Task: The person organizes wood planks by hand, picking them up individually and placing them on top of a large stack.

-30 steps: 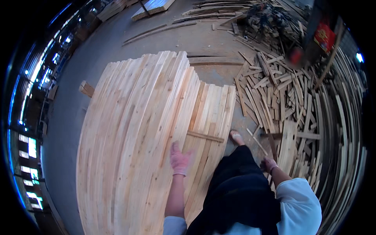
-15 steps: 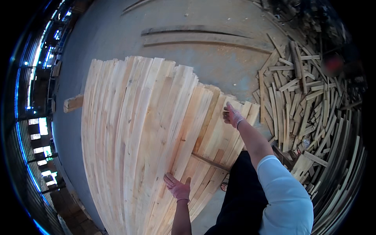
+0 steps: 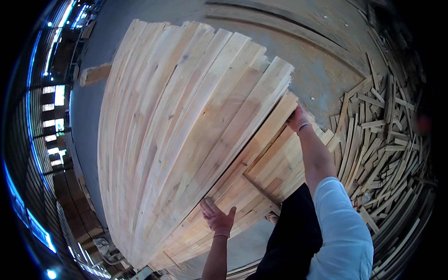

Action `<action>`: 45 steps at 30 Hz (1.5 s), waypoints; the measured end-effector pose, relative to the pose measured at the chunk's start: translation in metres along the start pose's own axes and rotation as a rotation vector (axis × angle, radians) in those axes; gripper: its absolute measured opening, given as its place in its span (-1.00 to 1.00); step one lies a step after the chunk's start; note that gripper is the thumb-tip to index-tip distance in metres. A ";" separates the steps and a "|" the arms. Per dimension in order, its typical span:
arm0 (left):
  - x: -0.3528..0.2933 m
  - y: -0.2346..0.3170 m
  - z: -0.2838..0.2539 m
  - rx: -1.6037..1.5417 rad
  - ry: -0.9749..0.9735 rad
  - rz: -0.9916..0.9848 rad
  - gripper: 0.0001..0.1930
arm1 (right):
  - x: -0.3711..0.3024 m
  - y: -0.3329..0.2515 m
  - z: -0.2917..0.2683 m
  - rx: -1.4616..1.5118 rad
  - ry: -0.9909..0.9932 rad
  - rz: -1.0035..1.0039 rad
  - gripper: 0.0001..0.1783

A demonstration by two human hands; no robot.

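Note:
A big stack of long pale wooden planks (image 3: 177,121) fills the middle of the view. A lower layer of planks (image 3: 280,163) lies at its right side. One plank (image 3: 254,144) runs slantwise along the stack's right edge. My right hand (image 3: 297,119) is stretched out and grips that plank's far end. My left hand (image 3: 217,217), fingers up and thumb apart, holds the same plank at its near end. A thin dark slat (image 3: 261,191) lies across the lower layer between my arms.
A heap of short loose wood offcuts (image 3: 378,154) covers the floor on the right. Grey concrete floor (image 3: 322,70) lies beyond the stack, with a single wood block (image 3: 95,73) at the left. Long strips (image 3: 280,23) lie at the far edge.
My right arm has reached further forward along the plank's far end. My left hand stays at the near end. The view has dropped closer over the stack.

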State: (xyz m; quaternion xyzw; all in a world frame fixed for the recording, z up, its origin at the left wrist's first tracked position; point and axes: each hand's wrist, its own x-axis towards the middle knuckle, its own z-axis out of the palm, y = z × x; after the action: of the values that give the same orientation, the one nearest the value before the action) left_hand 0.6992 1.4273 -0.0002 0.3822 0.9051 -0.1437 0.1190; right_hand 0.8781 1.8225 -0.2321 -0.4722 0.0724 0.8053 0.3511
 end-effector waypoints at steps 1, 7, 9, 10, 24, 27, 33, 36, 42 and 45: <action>-0.007 0.001 0.002 0.013 0.007 0.006 0.22 | -0.002 -0.002 -0.011 0.014 -0.023 -0.032 -0.54; -0.084 0.011 0.008 -0.073 -0.051 0.021 0.14 | -0.068 -0.013 -0.086 0.165 -0.026 -0.103 -0.60; -0.115 0.015 0.010 -0.115 -0.086 0.025 0.07 | -0.082 -0.017 -0.124 0.083 0.101 -0.126 -0.63; -0.127 0.017 0.011 -0.127 -0.132 0.055 0.04 | -0.091 -0.020 -0.135 0.013 0.125 -0.123 -0.64; -0.193 0.007 0.035 -0.385 -0.105 0.087 -0.19 | -0.196 -0.073 -0.185 -1.189 0.254 -0.261 -0.79; -0.197 0.003 0.060 -0.446 0.041 0.155 -0.20 | -0.238 -0.092 -0.148 -1.482 0.276 -0.690 -0.81; -0.213 -0.012 0.063 -0.631 0.098 0.220 -0.33 | -0.359 -0.045 -0.009 -1.630 -0.103 -1.456 -0.84; -0.220 -0.047 0.074 -0.650 0.250 0.318 -0.27 | -0.374 0.036 0.021 -1.511 -0.412 -1.177 -0.70; -0.320 -0.198 0.104 -0.901 0.320 -0.190 -0.50 | -0.395 0.354 -0.006 -1.368 -1.097 -0.480 -0.66; -0.433 -0.286 0.153 -1.151 0.253 -0.486 -0.59 | -0.555 0.524 0.009 -2.567 -1.472 -1.017 -0.50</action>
State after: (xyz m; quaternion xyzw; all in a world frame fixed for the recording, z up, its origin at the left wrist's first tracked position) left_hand 0.8013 0.8983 0.0469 0.0548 0.9052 0.3892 0.1615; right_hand 0.7107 1.1613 0.1105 0.0643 -0.9789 0.1724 -0.0894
